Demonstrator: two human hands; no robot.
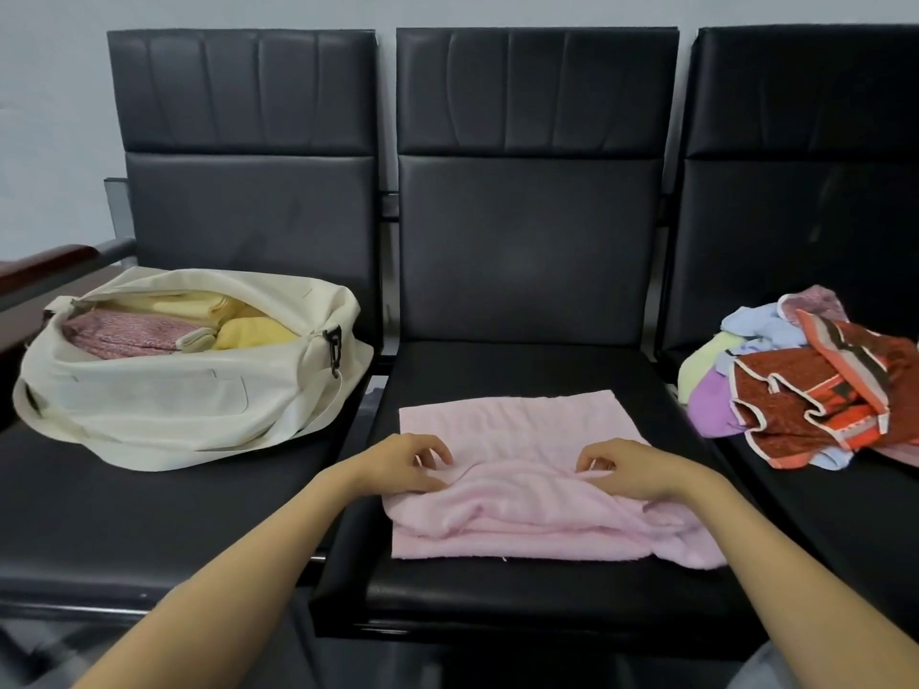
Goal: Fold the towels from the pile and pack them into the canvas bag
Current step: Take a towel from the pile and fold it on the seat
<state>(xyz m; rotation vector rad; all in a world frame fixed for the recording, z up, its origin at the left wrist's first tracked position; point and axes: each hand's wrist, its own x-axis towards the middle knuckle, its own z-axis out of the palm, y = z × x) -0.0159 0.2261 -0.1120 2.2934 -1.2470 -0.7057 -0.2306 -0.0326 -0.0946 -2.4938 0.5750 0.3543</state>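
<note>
**Centre frame: one towel, two hands**

One pink towel (pixel 512 430) lies half-folded on the middle of three black seats (pixel 497 594). Left hand (pixel 403 464) and right hand (pixel 629 472) each pinch its raised fold with curled fingers. At frame left, one open bag (pixel 164 405) holds yellow towels (pixel 253 333) and a patterned towel (pixel 119 335). One pile (pixel 805 385) sits at right.

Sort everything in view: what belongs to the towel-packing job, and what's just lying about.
Job: pink towel, pinched by left hand and right hand; canvas bag with folded towels inside; towel pile.
Just there: black seats; wooden armrest beside the bag.
</note>
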